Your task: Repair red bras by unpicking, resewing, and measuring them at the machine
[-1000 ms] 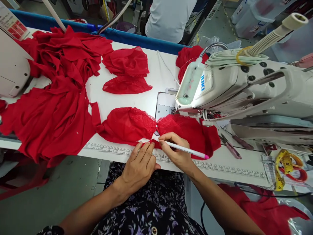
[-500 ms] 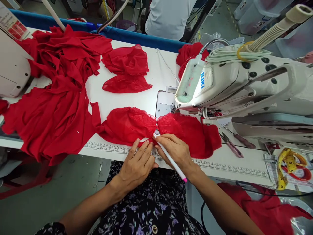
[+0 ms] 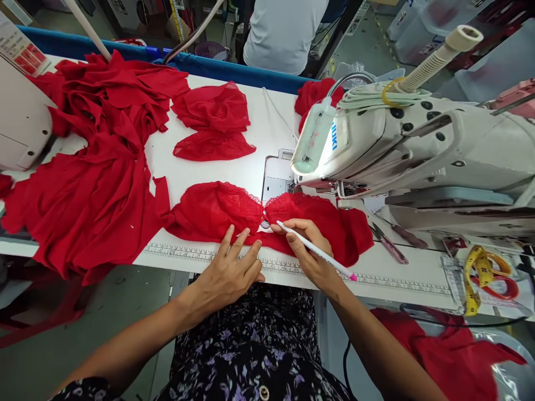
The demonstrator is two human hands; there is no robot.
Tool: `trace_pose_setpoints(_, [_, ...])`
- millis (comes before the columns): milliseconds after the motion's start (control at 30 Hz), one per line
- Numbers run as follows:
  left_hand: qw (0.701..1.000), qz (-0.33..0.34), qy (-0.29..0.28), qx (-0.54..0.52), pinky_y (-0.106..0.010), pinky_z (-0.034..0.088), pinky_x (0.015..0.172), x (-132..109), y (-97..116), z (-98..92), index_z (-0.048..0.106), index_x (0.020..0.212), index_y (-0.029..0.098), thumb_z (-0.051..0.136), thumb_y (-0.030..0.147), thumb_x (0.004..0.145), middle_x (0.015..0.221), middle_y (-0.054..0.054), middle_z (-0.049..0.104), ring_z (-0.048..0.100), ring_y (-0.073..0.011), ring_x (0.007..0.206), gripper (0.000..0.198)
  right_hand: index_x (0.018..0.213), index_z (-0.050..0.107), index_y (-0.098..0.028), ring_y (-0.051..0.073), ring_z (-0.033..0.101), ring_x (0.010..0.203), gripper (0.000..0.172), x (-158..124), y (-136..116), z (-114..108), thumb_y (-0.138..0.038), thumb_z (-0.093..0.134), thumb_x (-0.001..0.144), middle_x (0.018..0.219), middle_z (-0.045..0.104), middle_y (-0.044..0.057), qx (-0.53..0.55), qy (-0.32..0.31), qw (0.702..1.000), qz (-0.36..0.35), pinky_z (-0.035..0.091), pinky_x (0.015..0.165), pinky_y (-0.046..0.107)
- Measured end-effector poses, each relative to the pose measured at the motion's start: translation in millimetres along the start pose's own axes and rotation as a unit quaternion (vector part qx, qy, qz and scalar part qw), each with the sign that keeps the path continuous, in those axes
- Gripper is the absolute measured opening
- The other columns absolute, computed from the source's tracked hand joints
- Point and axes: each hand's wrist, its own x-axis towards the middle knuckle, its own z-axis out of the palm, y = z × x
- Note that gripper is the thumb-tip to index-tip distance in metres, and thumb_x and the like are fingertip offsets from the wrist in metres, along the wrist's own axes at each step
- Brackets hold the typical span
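Observation:
A red lace bra (image 3: 217,209) lies spread along the front of the sewing table, its two cups meeting at a small gap in the middle. My left hand (image 3: 234,264) rests flat with fingers apart on the lower edge of the left cup. Between the thumb and fingers of my right hand (image 3: 313,250) is a white marker pen (image 3: 321,253) with a pink end. Its white tip points left, just below the gap, and whether it touches the cloth I cannot tell. A printed ruler strip (image 3: 179,253) runs along the table edge under the bra.
A white sewing machine (image 3: 401,145) stands at the right. Red fabric (image 3: 96,167) is heaped at the left, with two lace pieces (image 3: 215,146) near the middle. Thread snips (image 3: 388,244), a yellow tape measure (image 3: 473,278) and scissors (image 3: 501,287) lie at the right. Beyond sits a person (image 3: 284,33).
My right hand has drawn back to the right with the pen, which now lies at a flatter slant. The fingers of my left hand have spread wider on the cloth.

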Motion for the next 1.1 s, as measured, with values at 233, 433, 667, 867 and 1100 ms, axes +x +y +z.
trace_pose_setpoints(233, [0.999,0.037,-0.015,0.024,-0.070,0.017,0.119,2,1,0.5,0.062,0.093,0.012,0.053,0.035,0.099,0.128,-0.016,0.064,0.046,-0.0372,0.137,0.026,0.118,0.056,-0.024,0.021,0.069,0.101,0.021,2,-1,1,-0.026,0.055,0.097,0.107,0.073,0.008,-0.104,-0.004,0.983,-0.153,0.057,0.089,0.036])
trace_pose_setpoints(433, [1.000,0.021,-0.007,0.018,-0.073,0.016,0.118,2,-1,1.9,0.063,0.094,0.013,0.057,0.037,0.097,0.130,-0.013,0.064,0.048,-0.0407,0.134,0.025,0.118,0.061,-0.020,0.020,0.067,0.093,0.024,10,4,12,-0.021,0.057,0.094,0.100,0.072,0.009,-0.258,-0.029,0.932,-0.253,0.056,0.079,0.034])
trace_pose_setpoints(667, [1.000,0.006,0.001,0.005,-0.072,0.016,0.118,1,-1,6.6,0.062,0.092,0.015,0.061,0.037,0.095,0.131,-0.011,0.063,0.046,-0.0393,0.136,0.022,0.115,0.059,-0.024,0.018,0.067,0.091,0.019,7,-5,5,-0.022,0.055,0.097,0.102,0.071,0.005,-0.133,0.013,0.981,-0.138,0.054,0.081,0.032])
trace_pose_setpoints(867, [1.000,0.001,0.004,0.009,-0.072,0.014,0.119,2,0,3.5,0.063,0.092,0.015,0.056,0.040,0.097,0.129,-0.010,0.065,0.049,-0.0381,0.134,0.027,0.092,0.064,-0.021,0.010,0.055,0.059,0.007,8,-14,9,-0.027,0.061,0.093,0.075,0.065,-0.002,-0.072,0.026,0.996,-0.042,0.044,0.053,0.022])
trace_pose_setpoints(1100, [1.000,-0.005,0.008,0.000,-0.074,0.017,0.117,1,0,6.2,0.064,0.093,0.015,0.059,0.039,0.096,0.131,-0.010,0.064,0.048,-0.0387,0.135,0.025,0.086,0.061,-0.020,0.009,0.045,0.052,0.016,13,-4,23,-0.034,0.057,0.094,0.065,0.058,-0.003,-0.055,0.023,0.998,0.001,0.036,0.048,0.023])
